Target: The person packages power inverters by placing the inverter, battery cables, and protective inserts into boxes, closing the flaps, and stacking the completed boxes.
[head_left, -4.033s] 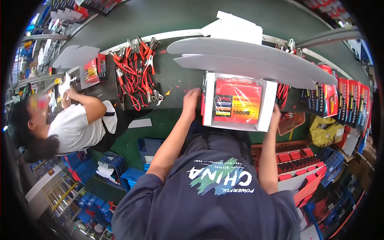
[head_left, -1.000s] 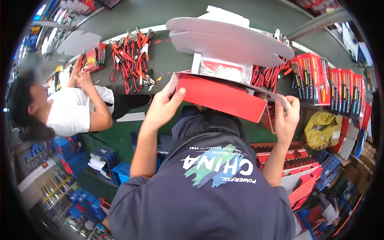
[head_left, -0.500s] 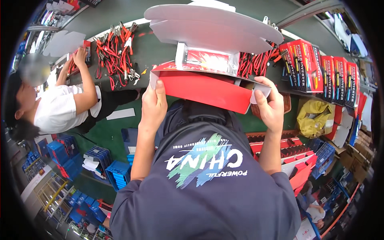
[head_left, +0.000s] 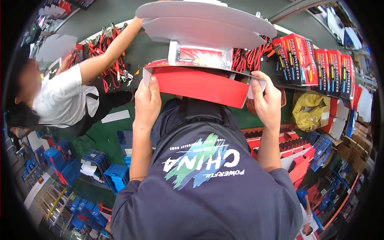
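Note:
Both my hands hold a red cardboard box (head_left: 200, 86) with white flaps at chest height. My left hand (head_left: 146, 102) grips its left end, fingers on the white side flap. My right hand (head_left: 267, 100) grips its right end, thumb on the flap there. A red packaged item in a white tray (head_left: 200, 56) shows in the box's open top. Flat white cardboard sheets (head_left: 206, 22) lie on the dark table (head_left: 148, 48) just beyond the box.
A co-worker in a white shirt (head_left: 64, 96) at the left reaches over a pile of red clamp cables (head_left: 108, 44). Red printed boxes (head_left: 316, 66) stand in a row at the right, with a yellow bag (head_left: 310, 112) below. Blue crates (head_left: 60, 160) sit on the green floor.
The box went from facing me open to tilted flat, red side toward me, and came closer. My hands shifted to its two ends. The co-worker's arm stretched farther across the table.

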Available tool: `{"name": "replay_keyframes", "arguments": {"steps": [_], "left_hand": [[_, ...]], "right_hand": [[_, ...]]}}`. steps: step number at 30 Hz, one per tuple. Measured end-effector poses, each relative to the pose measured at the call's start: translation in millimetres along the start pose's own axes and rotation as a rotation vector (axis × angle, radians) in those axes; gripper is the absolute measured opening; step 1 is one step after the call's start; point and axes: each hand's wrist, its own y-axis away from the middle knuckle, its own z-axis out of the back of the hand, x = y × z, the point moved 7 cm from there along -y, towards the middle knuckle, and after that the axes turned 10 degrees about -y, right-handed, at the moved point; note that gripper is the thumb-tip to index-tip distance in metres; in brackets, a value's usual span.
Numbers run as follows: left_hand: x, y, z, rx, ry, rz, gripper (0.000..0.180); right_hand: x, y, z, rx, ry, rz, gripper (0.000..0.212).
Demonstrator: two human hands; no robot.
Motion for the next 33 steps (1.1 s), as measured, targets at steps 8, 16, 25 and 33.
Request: {"name": "replay_keyframes", "arguments": {"steps": [8,16,25,33], "left_hand": [[6.5,3.4,3.1,0.072,-0.013,0.062,0.043],[2.2,3.7,4.7,0.087,-0.019,0.013,0.041],[-0.4,1.5,2.9,0.042,-0.007,-0.069,0.042],[-0.4,-4.1,3.4,0.040,-0.023,-0.041,0.040]], "right_hand": [[-5.7,11.2,-3.2,0.038,-0.006,-0.156,0.026],[-11.2,20.8,-9.8,0.359,0.161,-0.007,0.107],[-31.3,22.6,-21.1,0.434,0.077,0.056,0.114],[-30.6,21.7,-20.3,0.405,0.090,0.090,0.125]]}}
